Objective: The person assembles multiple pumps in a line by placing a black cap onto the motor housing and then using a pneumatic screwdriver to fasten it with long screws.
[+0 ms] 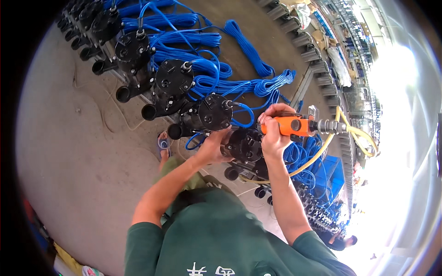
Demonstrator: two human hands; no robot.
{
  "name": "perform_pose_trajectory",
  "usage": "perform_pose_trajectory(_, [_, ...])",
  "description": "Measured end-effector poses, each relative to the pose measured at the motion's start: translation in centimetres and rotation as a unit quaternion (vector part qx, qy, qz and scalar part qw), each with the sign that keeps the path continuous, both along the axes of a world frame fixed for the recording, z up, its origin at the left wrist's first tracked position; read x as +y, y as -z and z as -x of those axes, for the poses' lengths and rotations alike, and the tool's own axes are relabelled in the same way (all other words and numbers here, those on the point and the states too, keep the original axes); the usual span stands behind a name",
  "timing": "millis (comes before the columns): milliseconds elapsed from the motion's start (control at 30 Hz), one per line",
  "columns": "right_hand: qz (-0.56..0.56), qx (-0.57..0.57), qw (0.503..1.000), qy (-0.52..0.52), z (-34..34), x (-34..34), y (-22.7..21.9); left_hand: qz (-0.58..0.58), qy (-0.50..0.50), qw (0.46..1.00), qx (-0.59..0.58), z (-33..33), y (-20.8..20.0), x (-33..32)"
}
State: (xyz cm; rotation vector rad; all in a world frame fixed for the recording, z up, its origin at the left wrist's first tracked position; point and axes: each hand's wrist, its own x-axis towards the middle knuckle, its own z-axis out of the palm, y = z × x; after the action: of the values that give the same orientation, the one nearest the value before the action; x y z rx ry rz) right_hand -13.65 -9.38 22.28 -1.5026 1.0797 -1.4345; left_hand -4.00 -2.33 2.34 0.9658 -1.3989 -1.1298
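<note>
My right hand [275, 138] is closed around an orange air tool [294, 125]. A metal coupling [329, 126] at the tool's right end meets a yellow air hose [324, 148]. Just left of and below the tool stands a black pump [246, 145] with a round, bolted top. My left hand [214, 148] grips this pump's left side, its fingertips partly hidden behind the housing. The tool's working end is mostly covered by my right hand, so I cannot tell whether it touches the pump. Another black pump [215, 112], with a blue cable, adjoins it at the upper left.
More black pumps [175, 80] stand in a slanting row toward the upper left. Coiled blue cables [248, 48] lie beyond them. A blue crate [329, 177] stands at the right, near rows of metal cylinders [317, 66]. Thin cords cross the grey floor [78, 152].
</note>
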Motion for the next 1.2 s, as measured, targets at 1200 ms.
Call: perform_pose_trajectory(1200, [0.038, -0.181, 0.982, 0.039, 12.5, 9.8, -4.9, 0.023, -0.060, 0.967, -0.246, 9.6, 0.4, 7.1])
